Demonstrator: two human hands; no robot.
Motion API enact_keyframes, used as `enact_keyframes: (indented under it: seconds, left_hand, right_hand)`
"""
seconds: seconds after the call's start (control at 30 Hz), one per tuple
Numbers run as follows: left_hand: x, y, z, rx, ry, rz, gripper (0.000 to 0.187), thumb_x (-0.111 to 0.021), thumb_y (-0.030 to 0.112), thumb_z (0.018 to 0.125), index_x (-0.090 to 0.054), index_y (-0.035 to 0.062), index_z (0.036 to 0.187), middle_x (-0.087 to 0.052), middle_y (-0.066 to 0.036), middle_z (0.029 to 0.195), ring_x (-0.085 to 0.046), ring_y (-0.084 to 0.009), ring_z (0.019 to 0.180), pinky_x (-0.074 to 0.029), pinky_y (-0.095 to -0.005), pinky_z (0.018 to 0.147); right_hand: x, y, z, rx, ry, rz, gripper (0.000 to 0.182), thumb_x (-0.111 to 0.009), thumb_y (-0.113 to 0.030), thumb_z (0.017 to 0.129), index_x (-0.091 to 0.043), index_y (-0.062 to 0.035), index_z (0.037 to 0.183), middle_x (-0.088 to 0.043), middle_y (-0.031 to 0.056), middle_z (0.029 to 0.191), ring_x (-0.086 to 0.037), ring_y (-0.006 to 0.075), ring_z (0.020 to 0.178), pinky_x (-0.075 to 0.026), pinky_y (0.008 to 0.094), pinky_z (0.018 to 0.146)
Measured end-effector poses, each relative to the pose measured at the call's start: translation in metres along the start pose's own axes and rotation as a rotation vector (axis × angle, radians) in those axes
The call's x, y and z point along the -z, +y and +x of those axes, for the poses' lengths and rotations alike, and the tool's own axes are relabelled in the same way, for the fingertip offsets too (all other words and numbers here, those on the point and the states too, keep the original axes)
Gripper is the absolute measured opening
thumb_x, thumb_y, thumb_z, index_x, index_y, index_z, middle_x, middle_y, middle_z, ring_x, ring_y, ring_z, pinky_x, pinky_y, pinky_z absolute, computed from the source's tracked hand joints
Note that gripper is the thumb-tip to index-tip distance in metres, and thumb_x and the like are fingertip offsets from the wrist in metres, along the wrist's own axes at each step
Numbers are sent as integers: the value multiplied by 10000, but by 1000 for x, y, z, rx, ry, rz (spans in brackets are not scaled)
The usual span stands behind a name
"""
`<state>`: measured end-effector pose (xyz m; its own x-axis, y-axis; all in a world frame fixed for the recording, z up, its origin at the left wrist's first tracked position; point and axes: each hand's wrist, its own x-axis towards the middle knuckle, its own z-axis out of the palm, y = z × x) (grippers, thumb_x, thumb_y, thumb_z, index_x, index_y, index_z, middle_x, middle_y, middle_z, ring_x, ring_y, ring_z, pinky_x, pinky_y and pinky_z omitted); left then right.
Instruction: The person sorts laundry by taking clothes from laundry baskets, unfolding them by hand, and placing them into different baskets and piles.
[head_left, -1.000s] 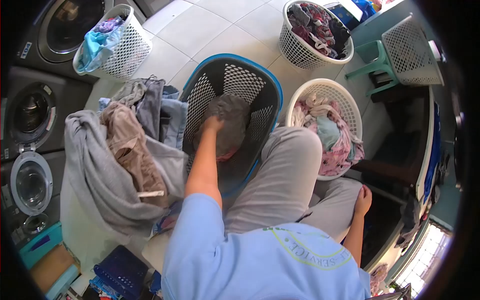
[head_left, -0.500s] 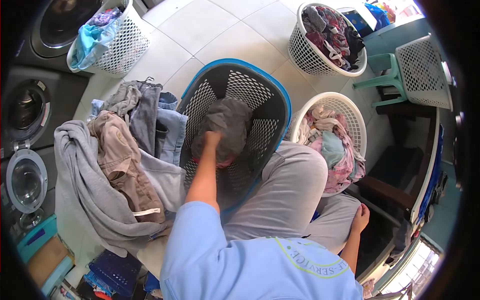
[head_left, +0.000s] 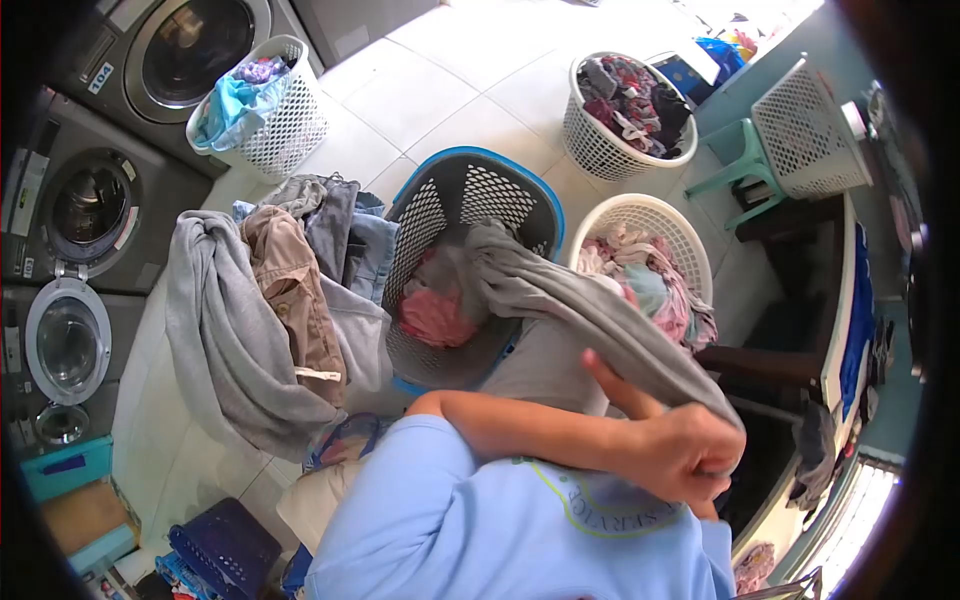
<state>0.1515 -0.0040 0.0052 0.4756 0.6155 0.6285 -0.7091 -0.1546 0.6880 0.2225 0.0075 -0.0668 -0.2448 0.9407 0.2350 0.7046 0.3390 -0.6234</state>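
My left arm reaches across my body. In a fist, my left hand [head_left: 690, 450] is closed round one end of a long grey garment [head_left: 590, 310]; its exact kind is hard to tell. The cloth stretches diagonally, its far end bunched over the dark grey laundry basket [head_left: 472, 165] with the blue rim. Partly hidden behind my left forearm is my right hand [head_left: 625, 388], one finger stretched out close under the cloth. Inside the basket lies a pinkish-red cloth [head_left: 438, 310].
Grey and brown clothes [head_left: 290, 300] are piled left of the basket. A white basket of pink laundry [head_left: 640, 210] stands right, a white basket of dark clothes [head_left: 590, 130] farther back. Another white basket [head_left: 285, 125] stands near the washing machines [head_left: 85, 210]. A green stool [head_left: 735, 165] is at right.
My left hand has pulled the grey garment up out of the basket and across to my right, uncovering the pinkish-red cloth. My right hand has moved up from beside my knee.
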Motion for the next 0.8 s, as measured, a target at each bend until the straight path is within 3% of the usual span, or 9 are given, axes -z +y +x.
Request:
enact_keyframes:
  seconds: [0.13,0.3,0.37,0.4,0.53,0.63,0.7,0.77,0.8]
  left_hand:
    - [-23,20,-15,35,-265,55,181,-649,39,772,-486,48,851,-523,-112,829,-532,-293,722,-438,-368,627]
    - [25,67,-50,-259,75,925,436,-706,242,796,-467,65,1115,-496,-197,1211,-510,-361,1073,-414,-431,913]
    - [55,68,-69,-264,367,1109,645,-735,386,767,-427,46,1222,-456,-227,1253,-472,-377,1138,-385,-469,940]
    - [74,65,-74,-207,415,1211,709,-750,420,739,-430,41,1245,-395,-240,1316,-421,-384,1188,-364,-482,962]
    - [141,33,-127,147,432,1552,840,-754,513,699,-421,48,1315,-389,-240,1362,-383,-397,1239,-336,-513,973]
    - [170,0,-154,503,243,1422,808,-768,485,694,-441,105,1328,-488,-204,1266,-430,-384,1194,-353,-493,952]
    - [157,11,-130,1025,253,719,775,-791,429,681,-460,164,1329,-552,-169,1166,-465,-382,1149,-378,-468,918]
    - [146,15,-102,1046,162,775,834,-818,397,650,-430,173,1354,-515,-192,1189,-455,-366,1151,-389,-445,941]
    - [147,11,-96,742,71,970,872,-826,411,633,-413,177,1363,-484,-208,1231,-428,-362,1191,-374,-442,975]
  right_hand:
    - [29,-14,1,-494,-137,736,594,-543,-420,930,-397,-42,1365,-445,83,1348,-425,193,1239,-320,355,1043]
    - [141,-57,-18,-183,288,1494,657,-414,-538,941,-354,-39,1364,-487,107,1309,-461,258,1211,-337,434,1039]
    - [206,-49,-43,156,185,1549,692,-433,-516,938,-255,-78,1442,-385,114,1431,-375,279,1312,-268,525,1086]
    - [232,-50,-58,185,549,1492,678,-449,-457,949,-215,-82,1463,-375,130,1439,-362,296,1325,-276,562,1077]
    - [300,-68,-99,283,599,1423,642,-447,-434,950,-241,-80,1445,-390,131,1426,-371,289,1317,-279,548,1076]
    - [341,-64,-133,326,687,1359,607,-444,-411,952,-266,-79,1427,-406,133,1413,-381,282,1309,-282,534,1076]
    - [368,-57,-155,322,747,1316,583,-443,-395,953,-283,-78,1415,-416,134,1404,-387,277,1304,-284,525,1075]
    - [393,-47,-177,318,796,1270,561,-441,-380,954,-300,-76,1404,-427,135,1395,-393,272,1299,-286,515,1075]
    - [406,-42,-190,313,817,1248,549,-440,-372,954,-309,-76,1398,-432,135,1391,-396,270,1297,-287,511,1075]
